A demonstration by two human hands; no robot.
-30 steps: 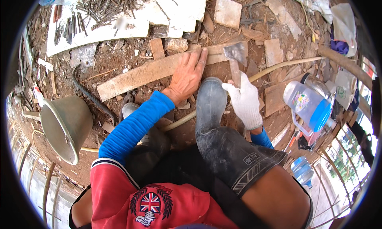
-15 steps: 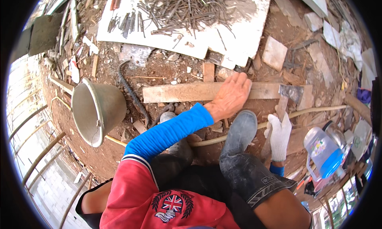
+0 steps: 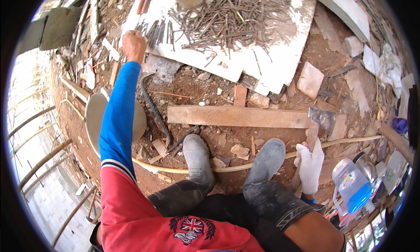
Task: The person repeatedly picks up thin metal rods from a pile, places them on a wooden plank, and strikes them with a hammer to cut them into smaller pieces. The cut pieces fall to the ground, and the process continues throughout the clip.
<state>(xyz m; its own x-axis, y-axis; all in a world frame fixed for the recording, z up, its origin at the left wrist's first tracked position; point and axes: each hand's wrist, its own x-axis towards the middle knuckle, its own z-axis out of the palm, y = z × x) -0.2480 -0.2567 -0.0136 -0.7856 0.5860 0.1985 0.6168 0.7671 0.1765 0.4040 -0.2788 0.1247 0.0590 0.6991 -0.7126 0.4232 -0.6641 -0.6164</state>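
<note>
My bare left hand is stretched out to the white board's left edge. Its fingers are curled closed beside a row of short dark metal rods; whatever is in them is hidden. In a white glove, my right hand grips the wooden handle of a hatchet. The hatchet's dark head rests over the right end of a long wooden plank, which lies across the ground before my boots.
A heap of rusty nails or rods covers the board. A grey bucket tips beside my left arm. A curved dark bar and a long pale pole lie on the dirt. At right stands a clear blue-lidded jug.
My left hand has left the plank and swung up and left to the board's edge by the metal rods. The right hand still holds the hatchet in place.
</note>
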